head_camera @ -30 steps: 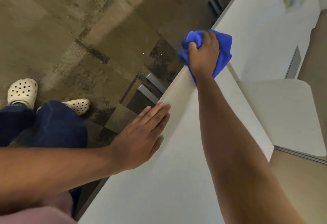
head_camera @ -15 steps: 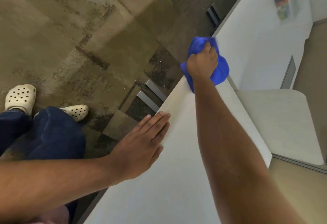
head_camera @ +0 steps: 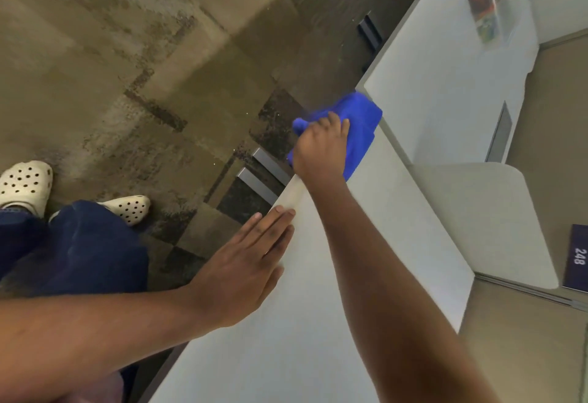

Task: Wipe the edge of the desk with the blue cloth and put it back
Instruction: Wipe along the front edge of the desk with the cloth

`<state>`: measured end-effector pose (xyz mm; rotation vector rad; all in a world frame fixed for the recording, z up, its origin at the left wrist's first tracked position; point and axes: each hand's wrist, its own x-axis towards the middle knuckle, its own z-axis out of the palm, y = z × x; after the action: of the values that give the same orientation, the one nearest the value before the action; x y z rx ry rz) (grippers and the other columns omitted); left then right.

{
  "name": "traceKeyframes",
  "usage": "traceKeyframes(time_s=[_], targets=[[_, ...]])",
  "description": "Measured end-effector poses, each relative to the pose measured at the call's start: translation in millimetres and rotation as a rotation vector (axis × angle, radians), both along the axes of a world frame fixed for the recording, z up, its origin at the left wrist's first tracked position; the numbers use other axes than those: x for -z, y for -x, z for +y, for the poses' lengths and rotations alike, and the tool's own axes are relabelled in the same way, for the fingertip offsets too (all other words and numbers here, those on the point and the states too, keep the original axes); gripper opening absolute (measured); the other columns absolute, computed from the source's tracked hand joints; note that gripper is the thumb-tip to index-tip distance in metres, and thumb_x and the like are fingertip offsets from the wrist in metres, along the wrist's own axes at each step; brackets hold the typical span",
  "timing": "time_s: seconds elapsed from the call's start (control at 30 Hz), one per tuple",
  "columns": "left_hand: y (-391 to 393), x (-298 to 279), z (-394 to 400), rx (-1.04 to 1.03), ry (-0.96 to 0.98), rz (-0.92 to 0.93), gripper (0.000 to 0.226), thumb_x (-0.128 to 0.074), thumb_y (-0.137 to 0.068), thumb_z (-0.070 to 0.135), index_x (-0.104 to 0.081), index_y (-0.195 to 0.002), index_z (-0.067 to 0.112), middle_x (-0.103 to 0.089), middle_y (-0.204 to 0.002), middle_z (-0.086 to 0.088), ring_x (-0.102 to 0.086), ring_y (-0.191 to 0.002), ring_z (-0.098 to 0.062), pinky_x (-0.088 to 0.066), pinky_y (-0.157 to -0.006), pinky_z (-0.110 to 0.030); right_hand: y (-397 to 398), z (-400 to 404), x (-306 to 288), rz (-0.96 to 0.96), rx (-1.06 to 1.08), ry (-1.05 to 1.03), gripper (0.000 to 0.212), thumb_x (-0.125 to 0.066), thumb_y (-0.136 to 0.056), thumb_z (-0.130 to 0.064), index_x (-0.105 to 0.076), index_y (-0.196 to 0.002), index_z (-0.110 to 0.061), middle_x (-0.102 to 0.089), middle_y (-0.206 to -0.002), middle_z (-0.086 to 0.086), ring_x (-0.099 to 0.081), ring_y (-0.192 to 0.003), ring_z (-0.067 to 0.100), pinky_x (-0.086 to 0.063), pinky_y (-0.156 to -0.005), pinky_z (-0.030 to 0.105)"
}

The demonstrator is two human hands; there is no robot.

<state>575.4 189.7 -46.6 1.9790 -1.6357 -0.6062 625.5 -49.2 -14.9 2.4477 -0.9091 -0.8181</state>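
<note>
Item, at nine o'clock: two pale perforated clogs on patterned carpet, with a dark trouser leg above them. Item, at seven o'clock: left hand, flat and unclenched, fingers together, grasping nothing, palm resting on the near rim of the desk. Item, centre, toward one o'clock: right hand, clenched around the blue cloth, which is bunched over the desk's outer edge where a second white surface meets it at a seam. Item, at three o'clock: a pale rounded panel and a dark placard reading 248. Item, at one o'clock: a blurred printed packet. Hazards, as judged: the cloth hangs partly past the edge, so a loosened grip could drop it to the floor; the wad may snag at the seam and skip the corner; the bracing hand sits on the same edge, so the strip beneath it may go unwiped.
</note>
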Motion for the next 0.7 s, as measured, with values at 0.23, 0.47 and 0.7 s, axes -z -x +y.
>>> traceKeyframes(time_s=[0.23,0.47,0.7], targets=[[2,-1,1,-0.003,0.0,0.028,0.066,-0.041,-0.109,0.042,-0.027,-0.167,0.012,-0.015,-0.178,-0.01,-0.007,-0.164,-0.028,-0.012,-0.133,-0.045,9,-17,3,-0.265,-0.111,-0.107,0.036,-0.038,-0.104,-0.027,-0.069,-0.108,-0.01,-0.071,-0.116,0.009,-0.059,-0.119,0.032,-0.017,-0.128,0.049],[3,0,0,0.031,-0.04,0.063,0.064,-0.03,-0.114,0.043,-0.014,-0.169,0.014,0.0,-0.179,-0.006,0.007,-0.165,-0.026,-0.017,-0.132,-0.05,30,-103,1,-0.881,0.034,-0.404,0.034,-0.049,-0.107,-0.03,-0.064,-0.131,-0.011,-0.067,-0.133,0.009,-0.06,-0.125,0.028,-0.039,-0.117,0.045],[6,3,2,-0.016,0.053,0.099,0.062,-0.031,-0.115,0.041,-0.02,-0.168,0.011,-0.006,-0.179,-0.008,0.0,-0.166,-0.025,-0.018,-0.133,-0.048,52,-54,8,-0.879,0.365,-0.192,0.063,-0.035,-0.11,-0.046,-0.023,-0.166,-0.02,-0.024,-0.174,-0.001,-0.019,-0.162,0.025,-0.014,-0.131,0.052]])
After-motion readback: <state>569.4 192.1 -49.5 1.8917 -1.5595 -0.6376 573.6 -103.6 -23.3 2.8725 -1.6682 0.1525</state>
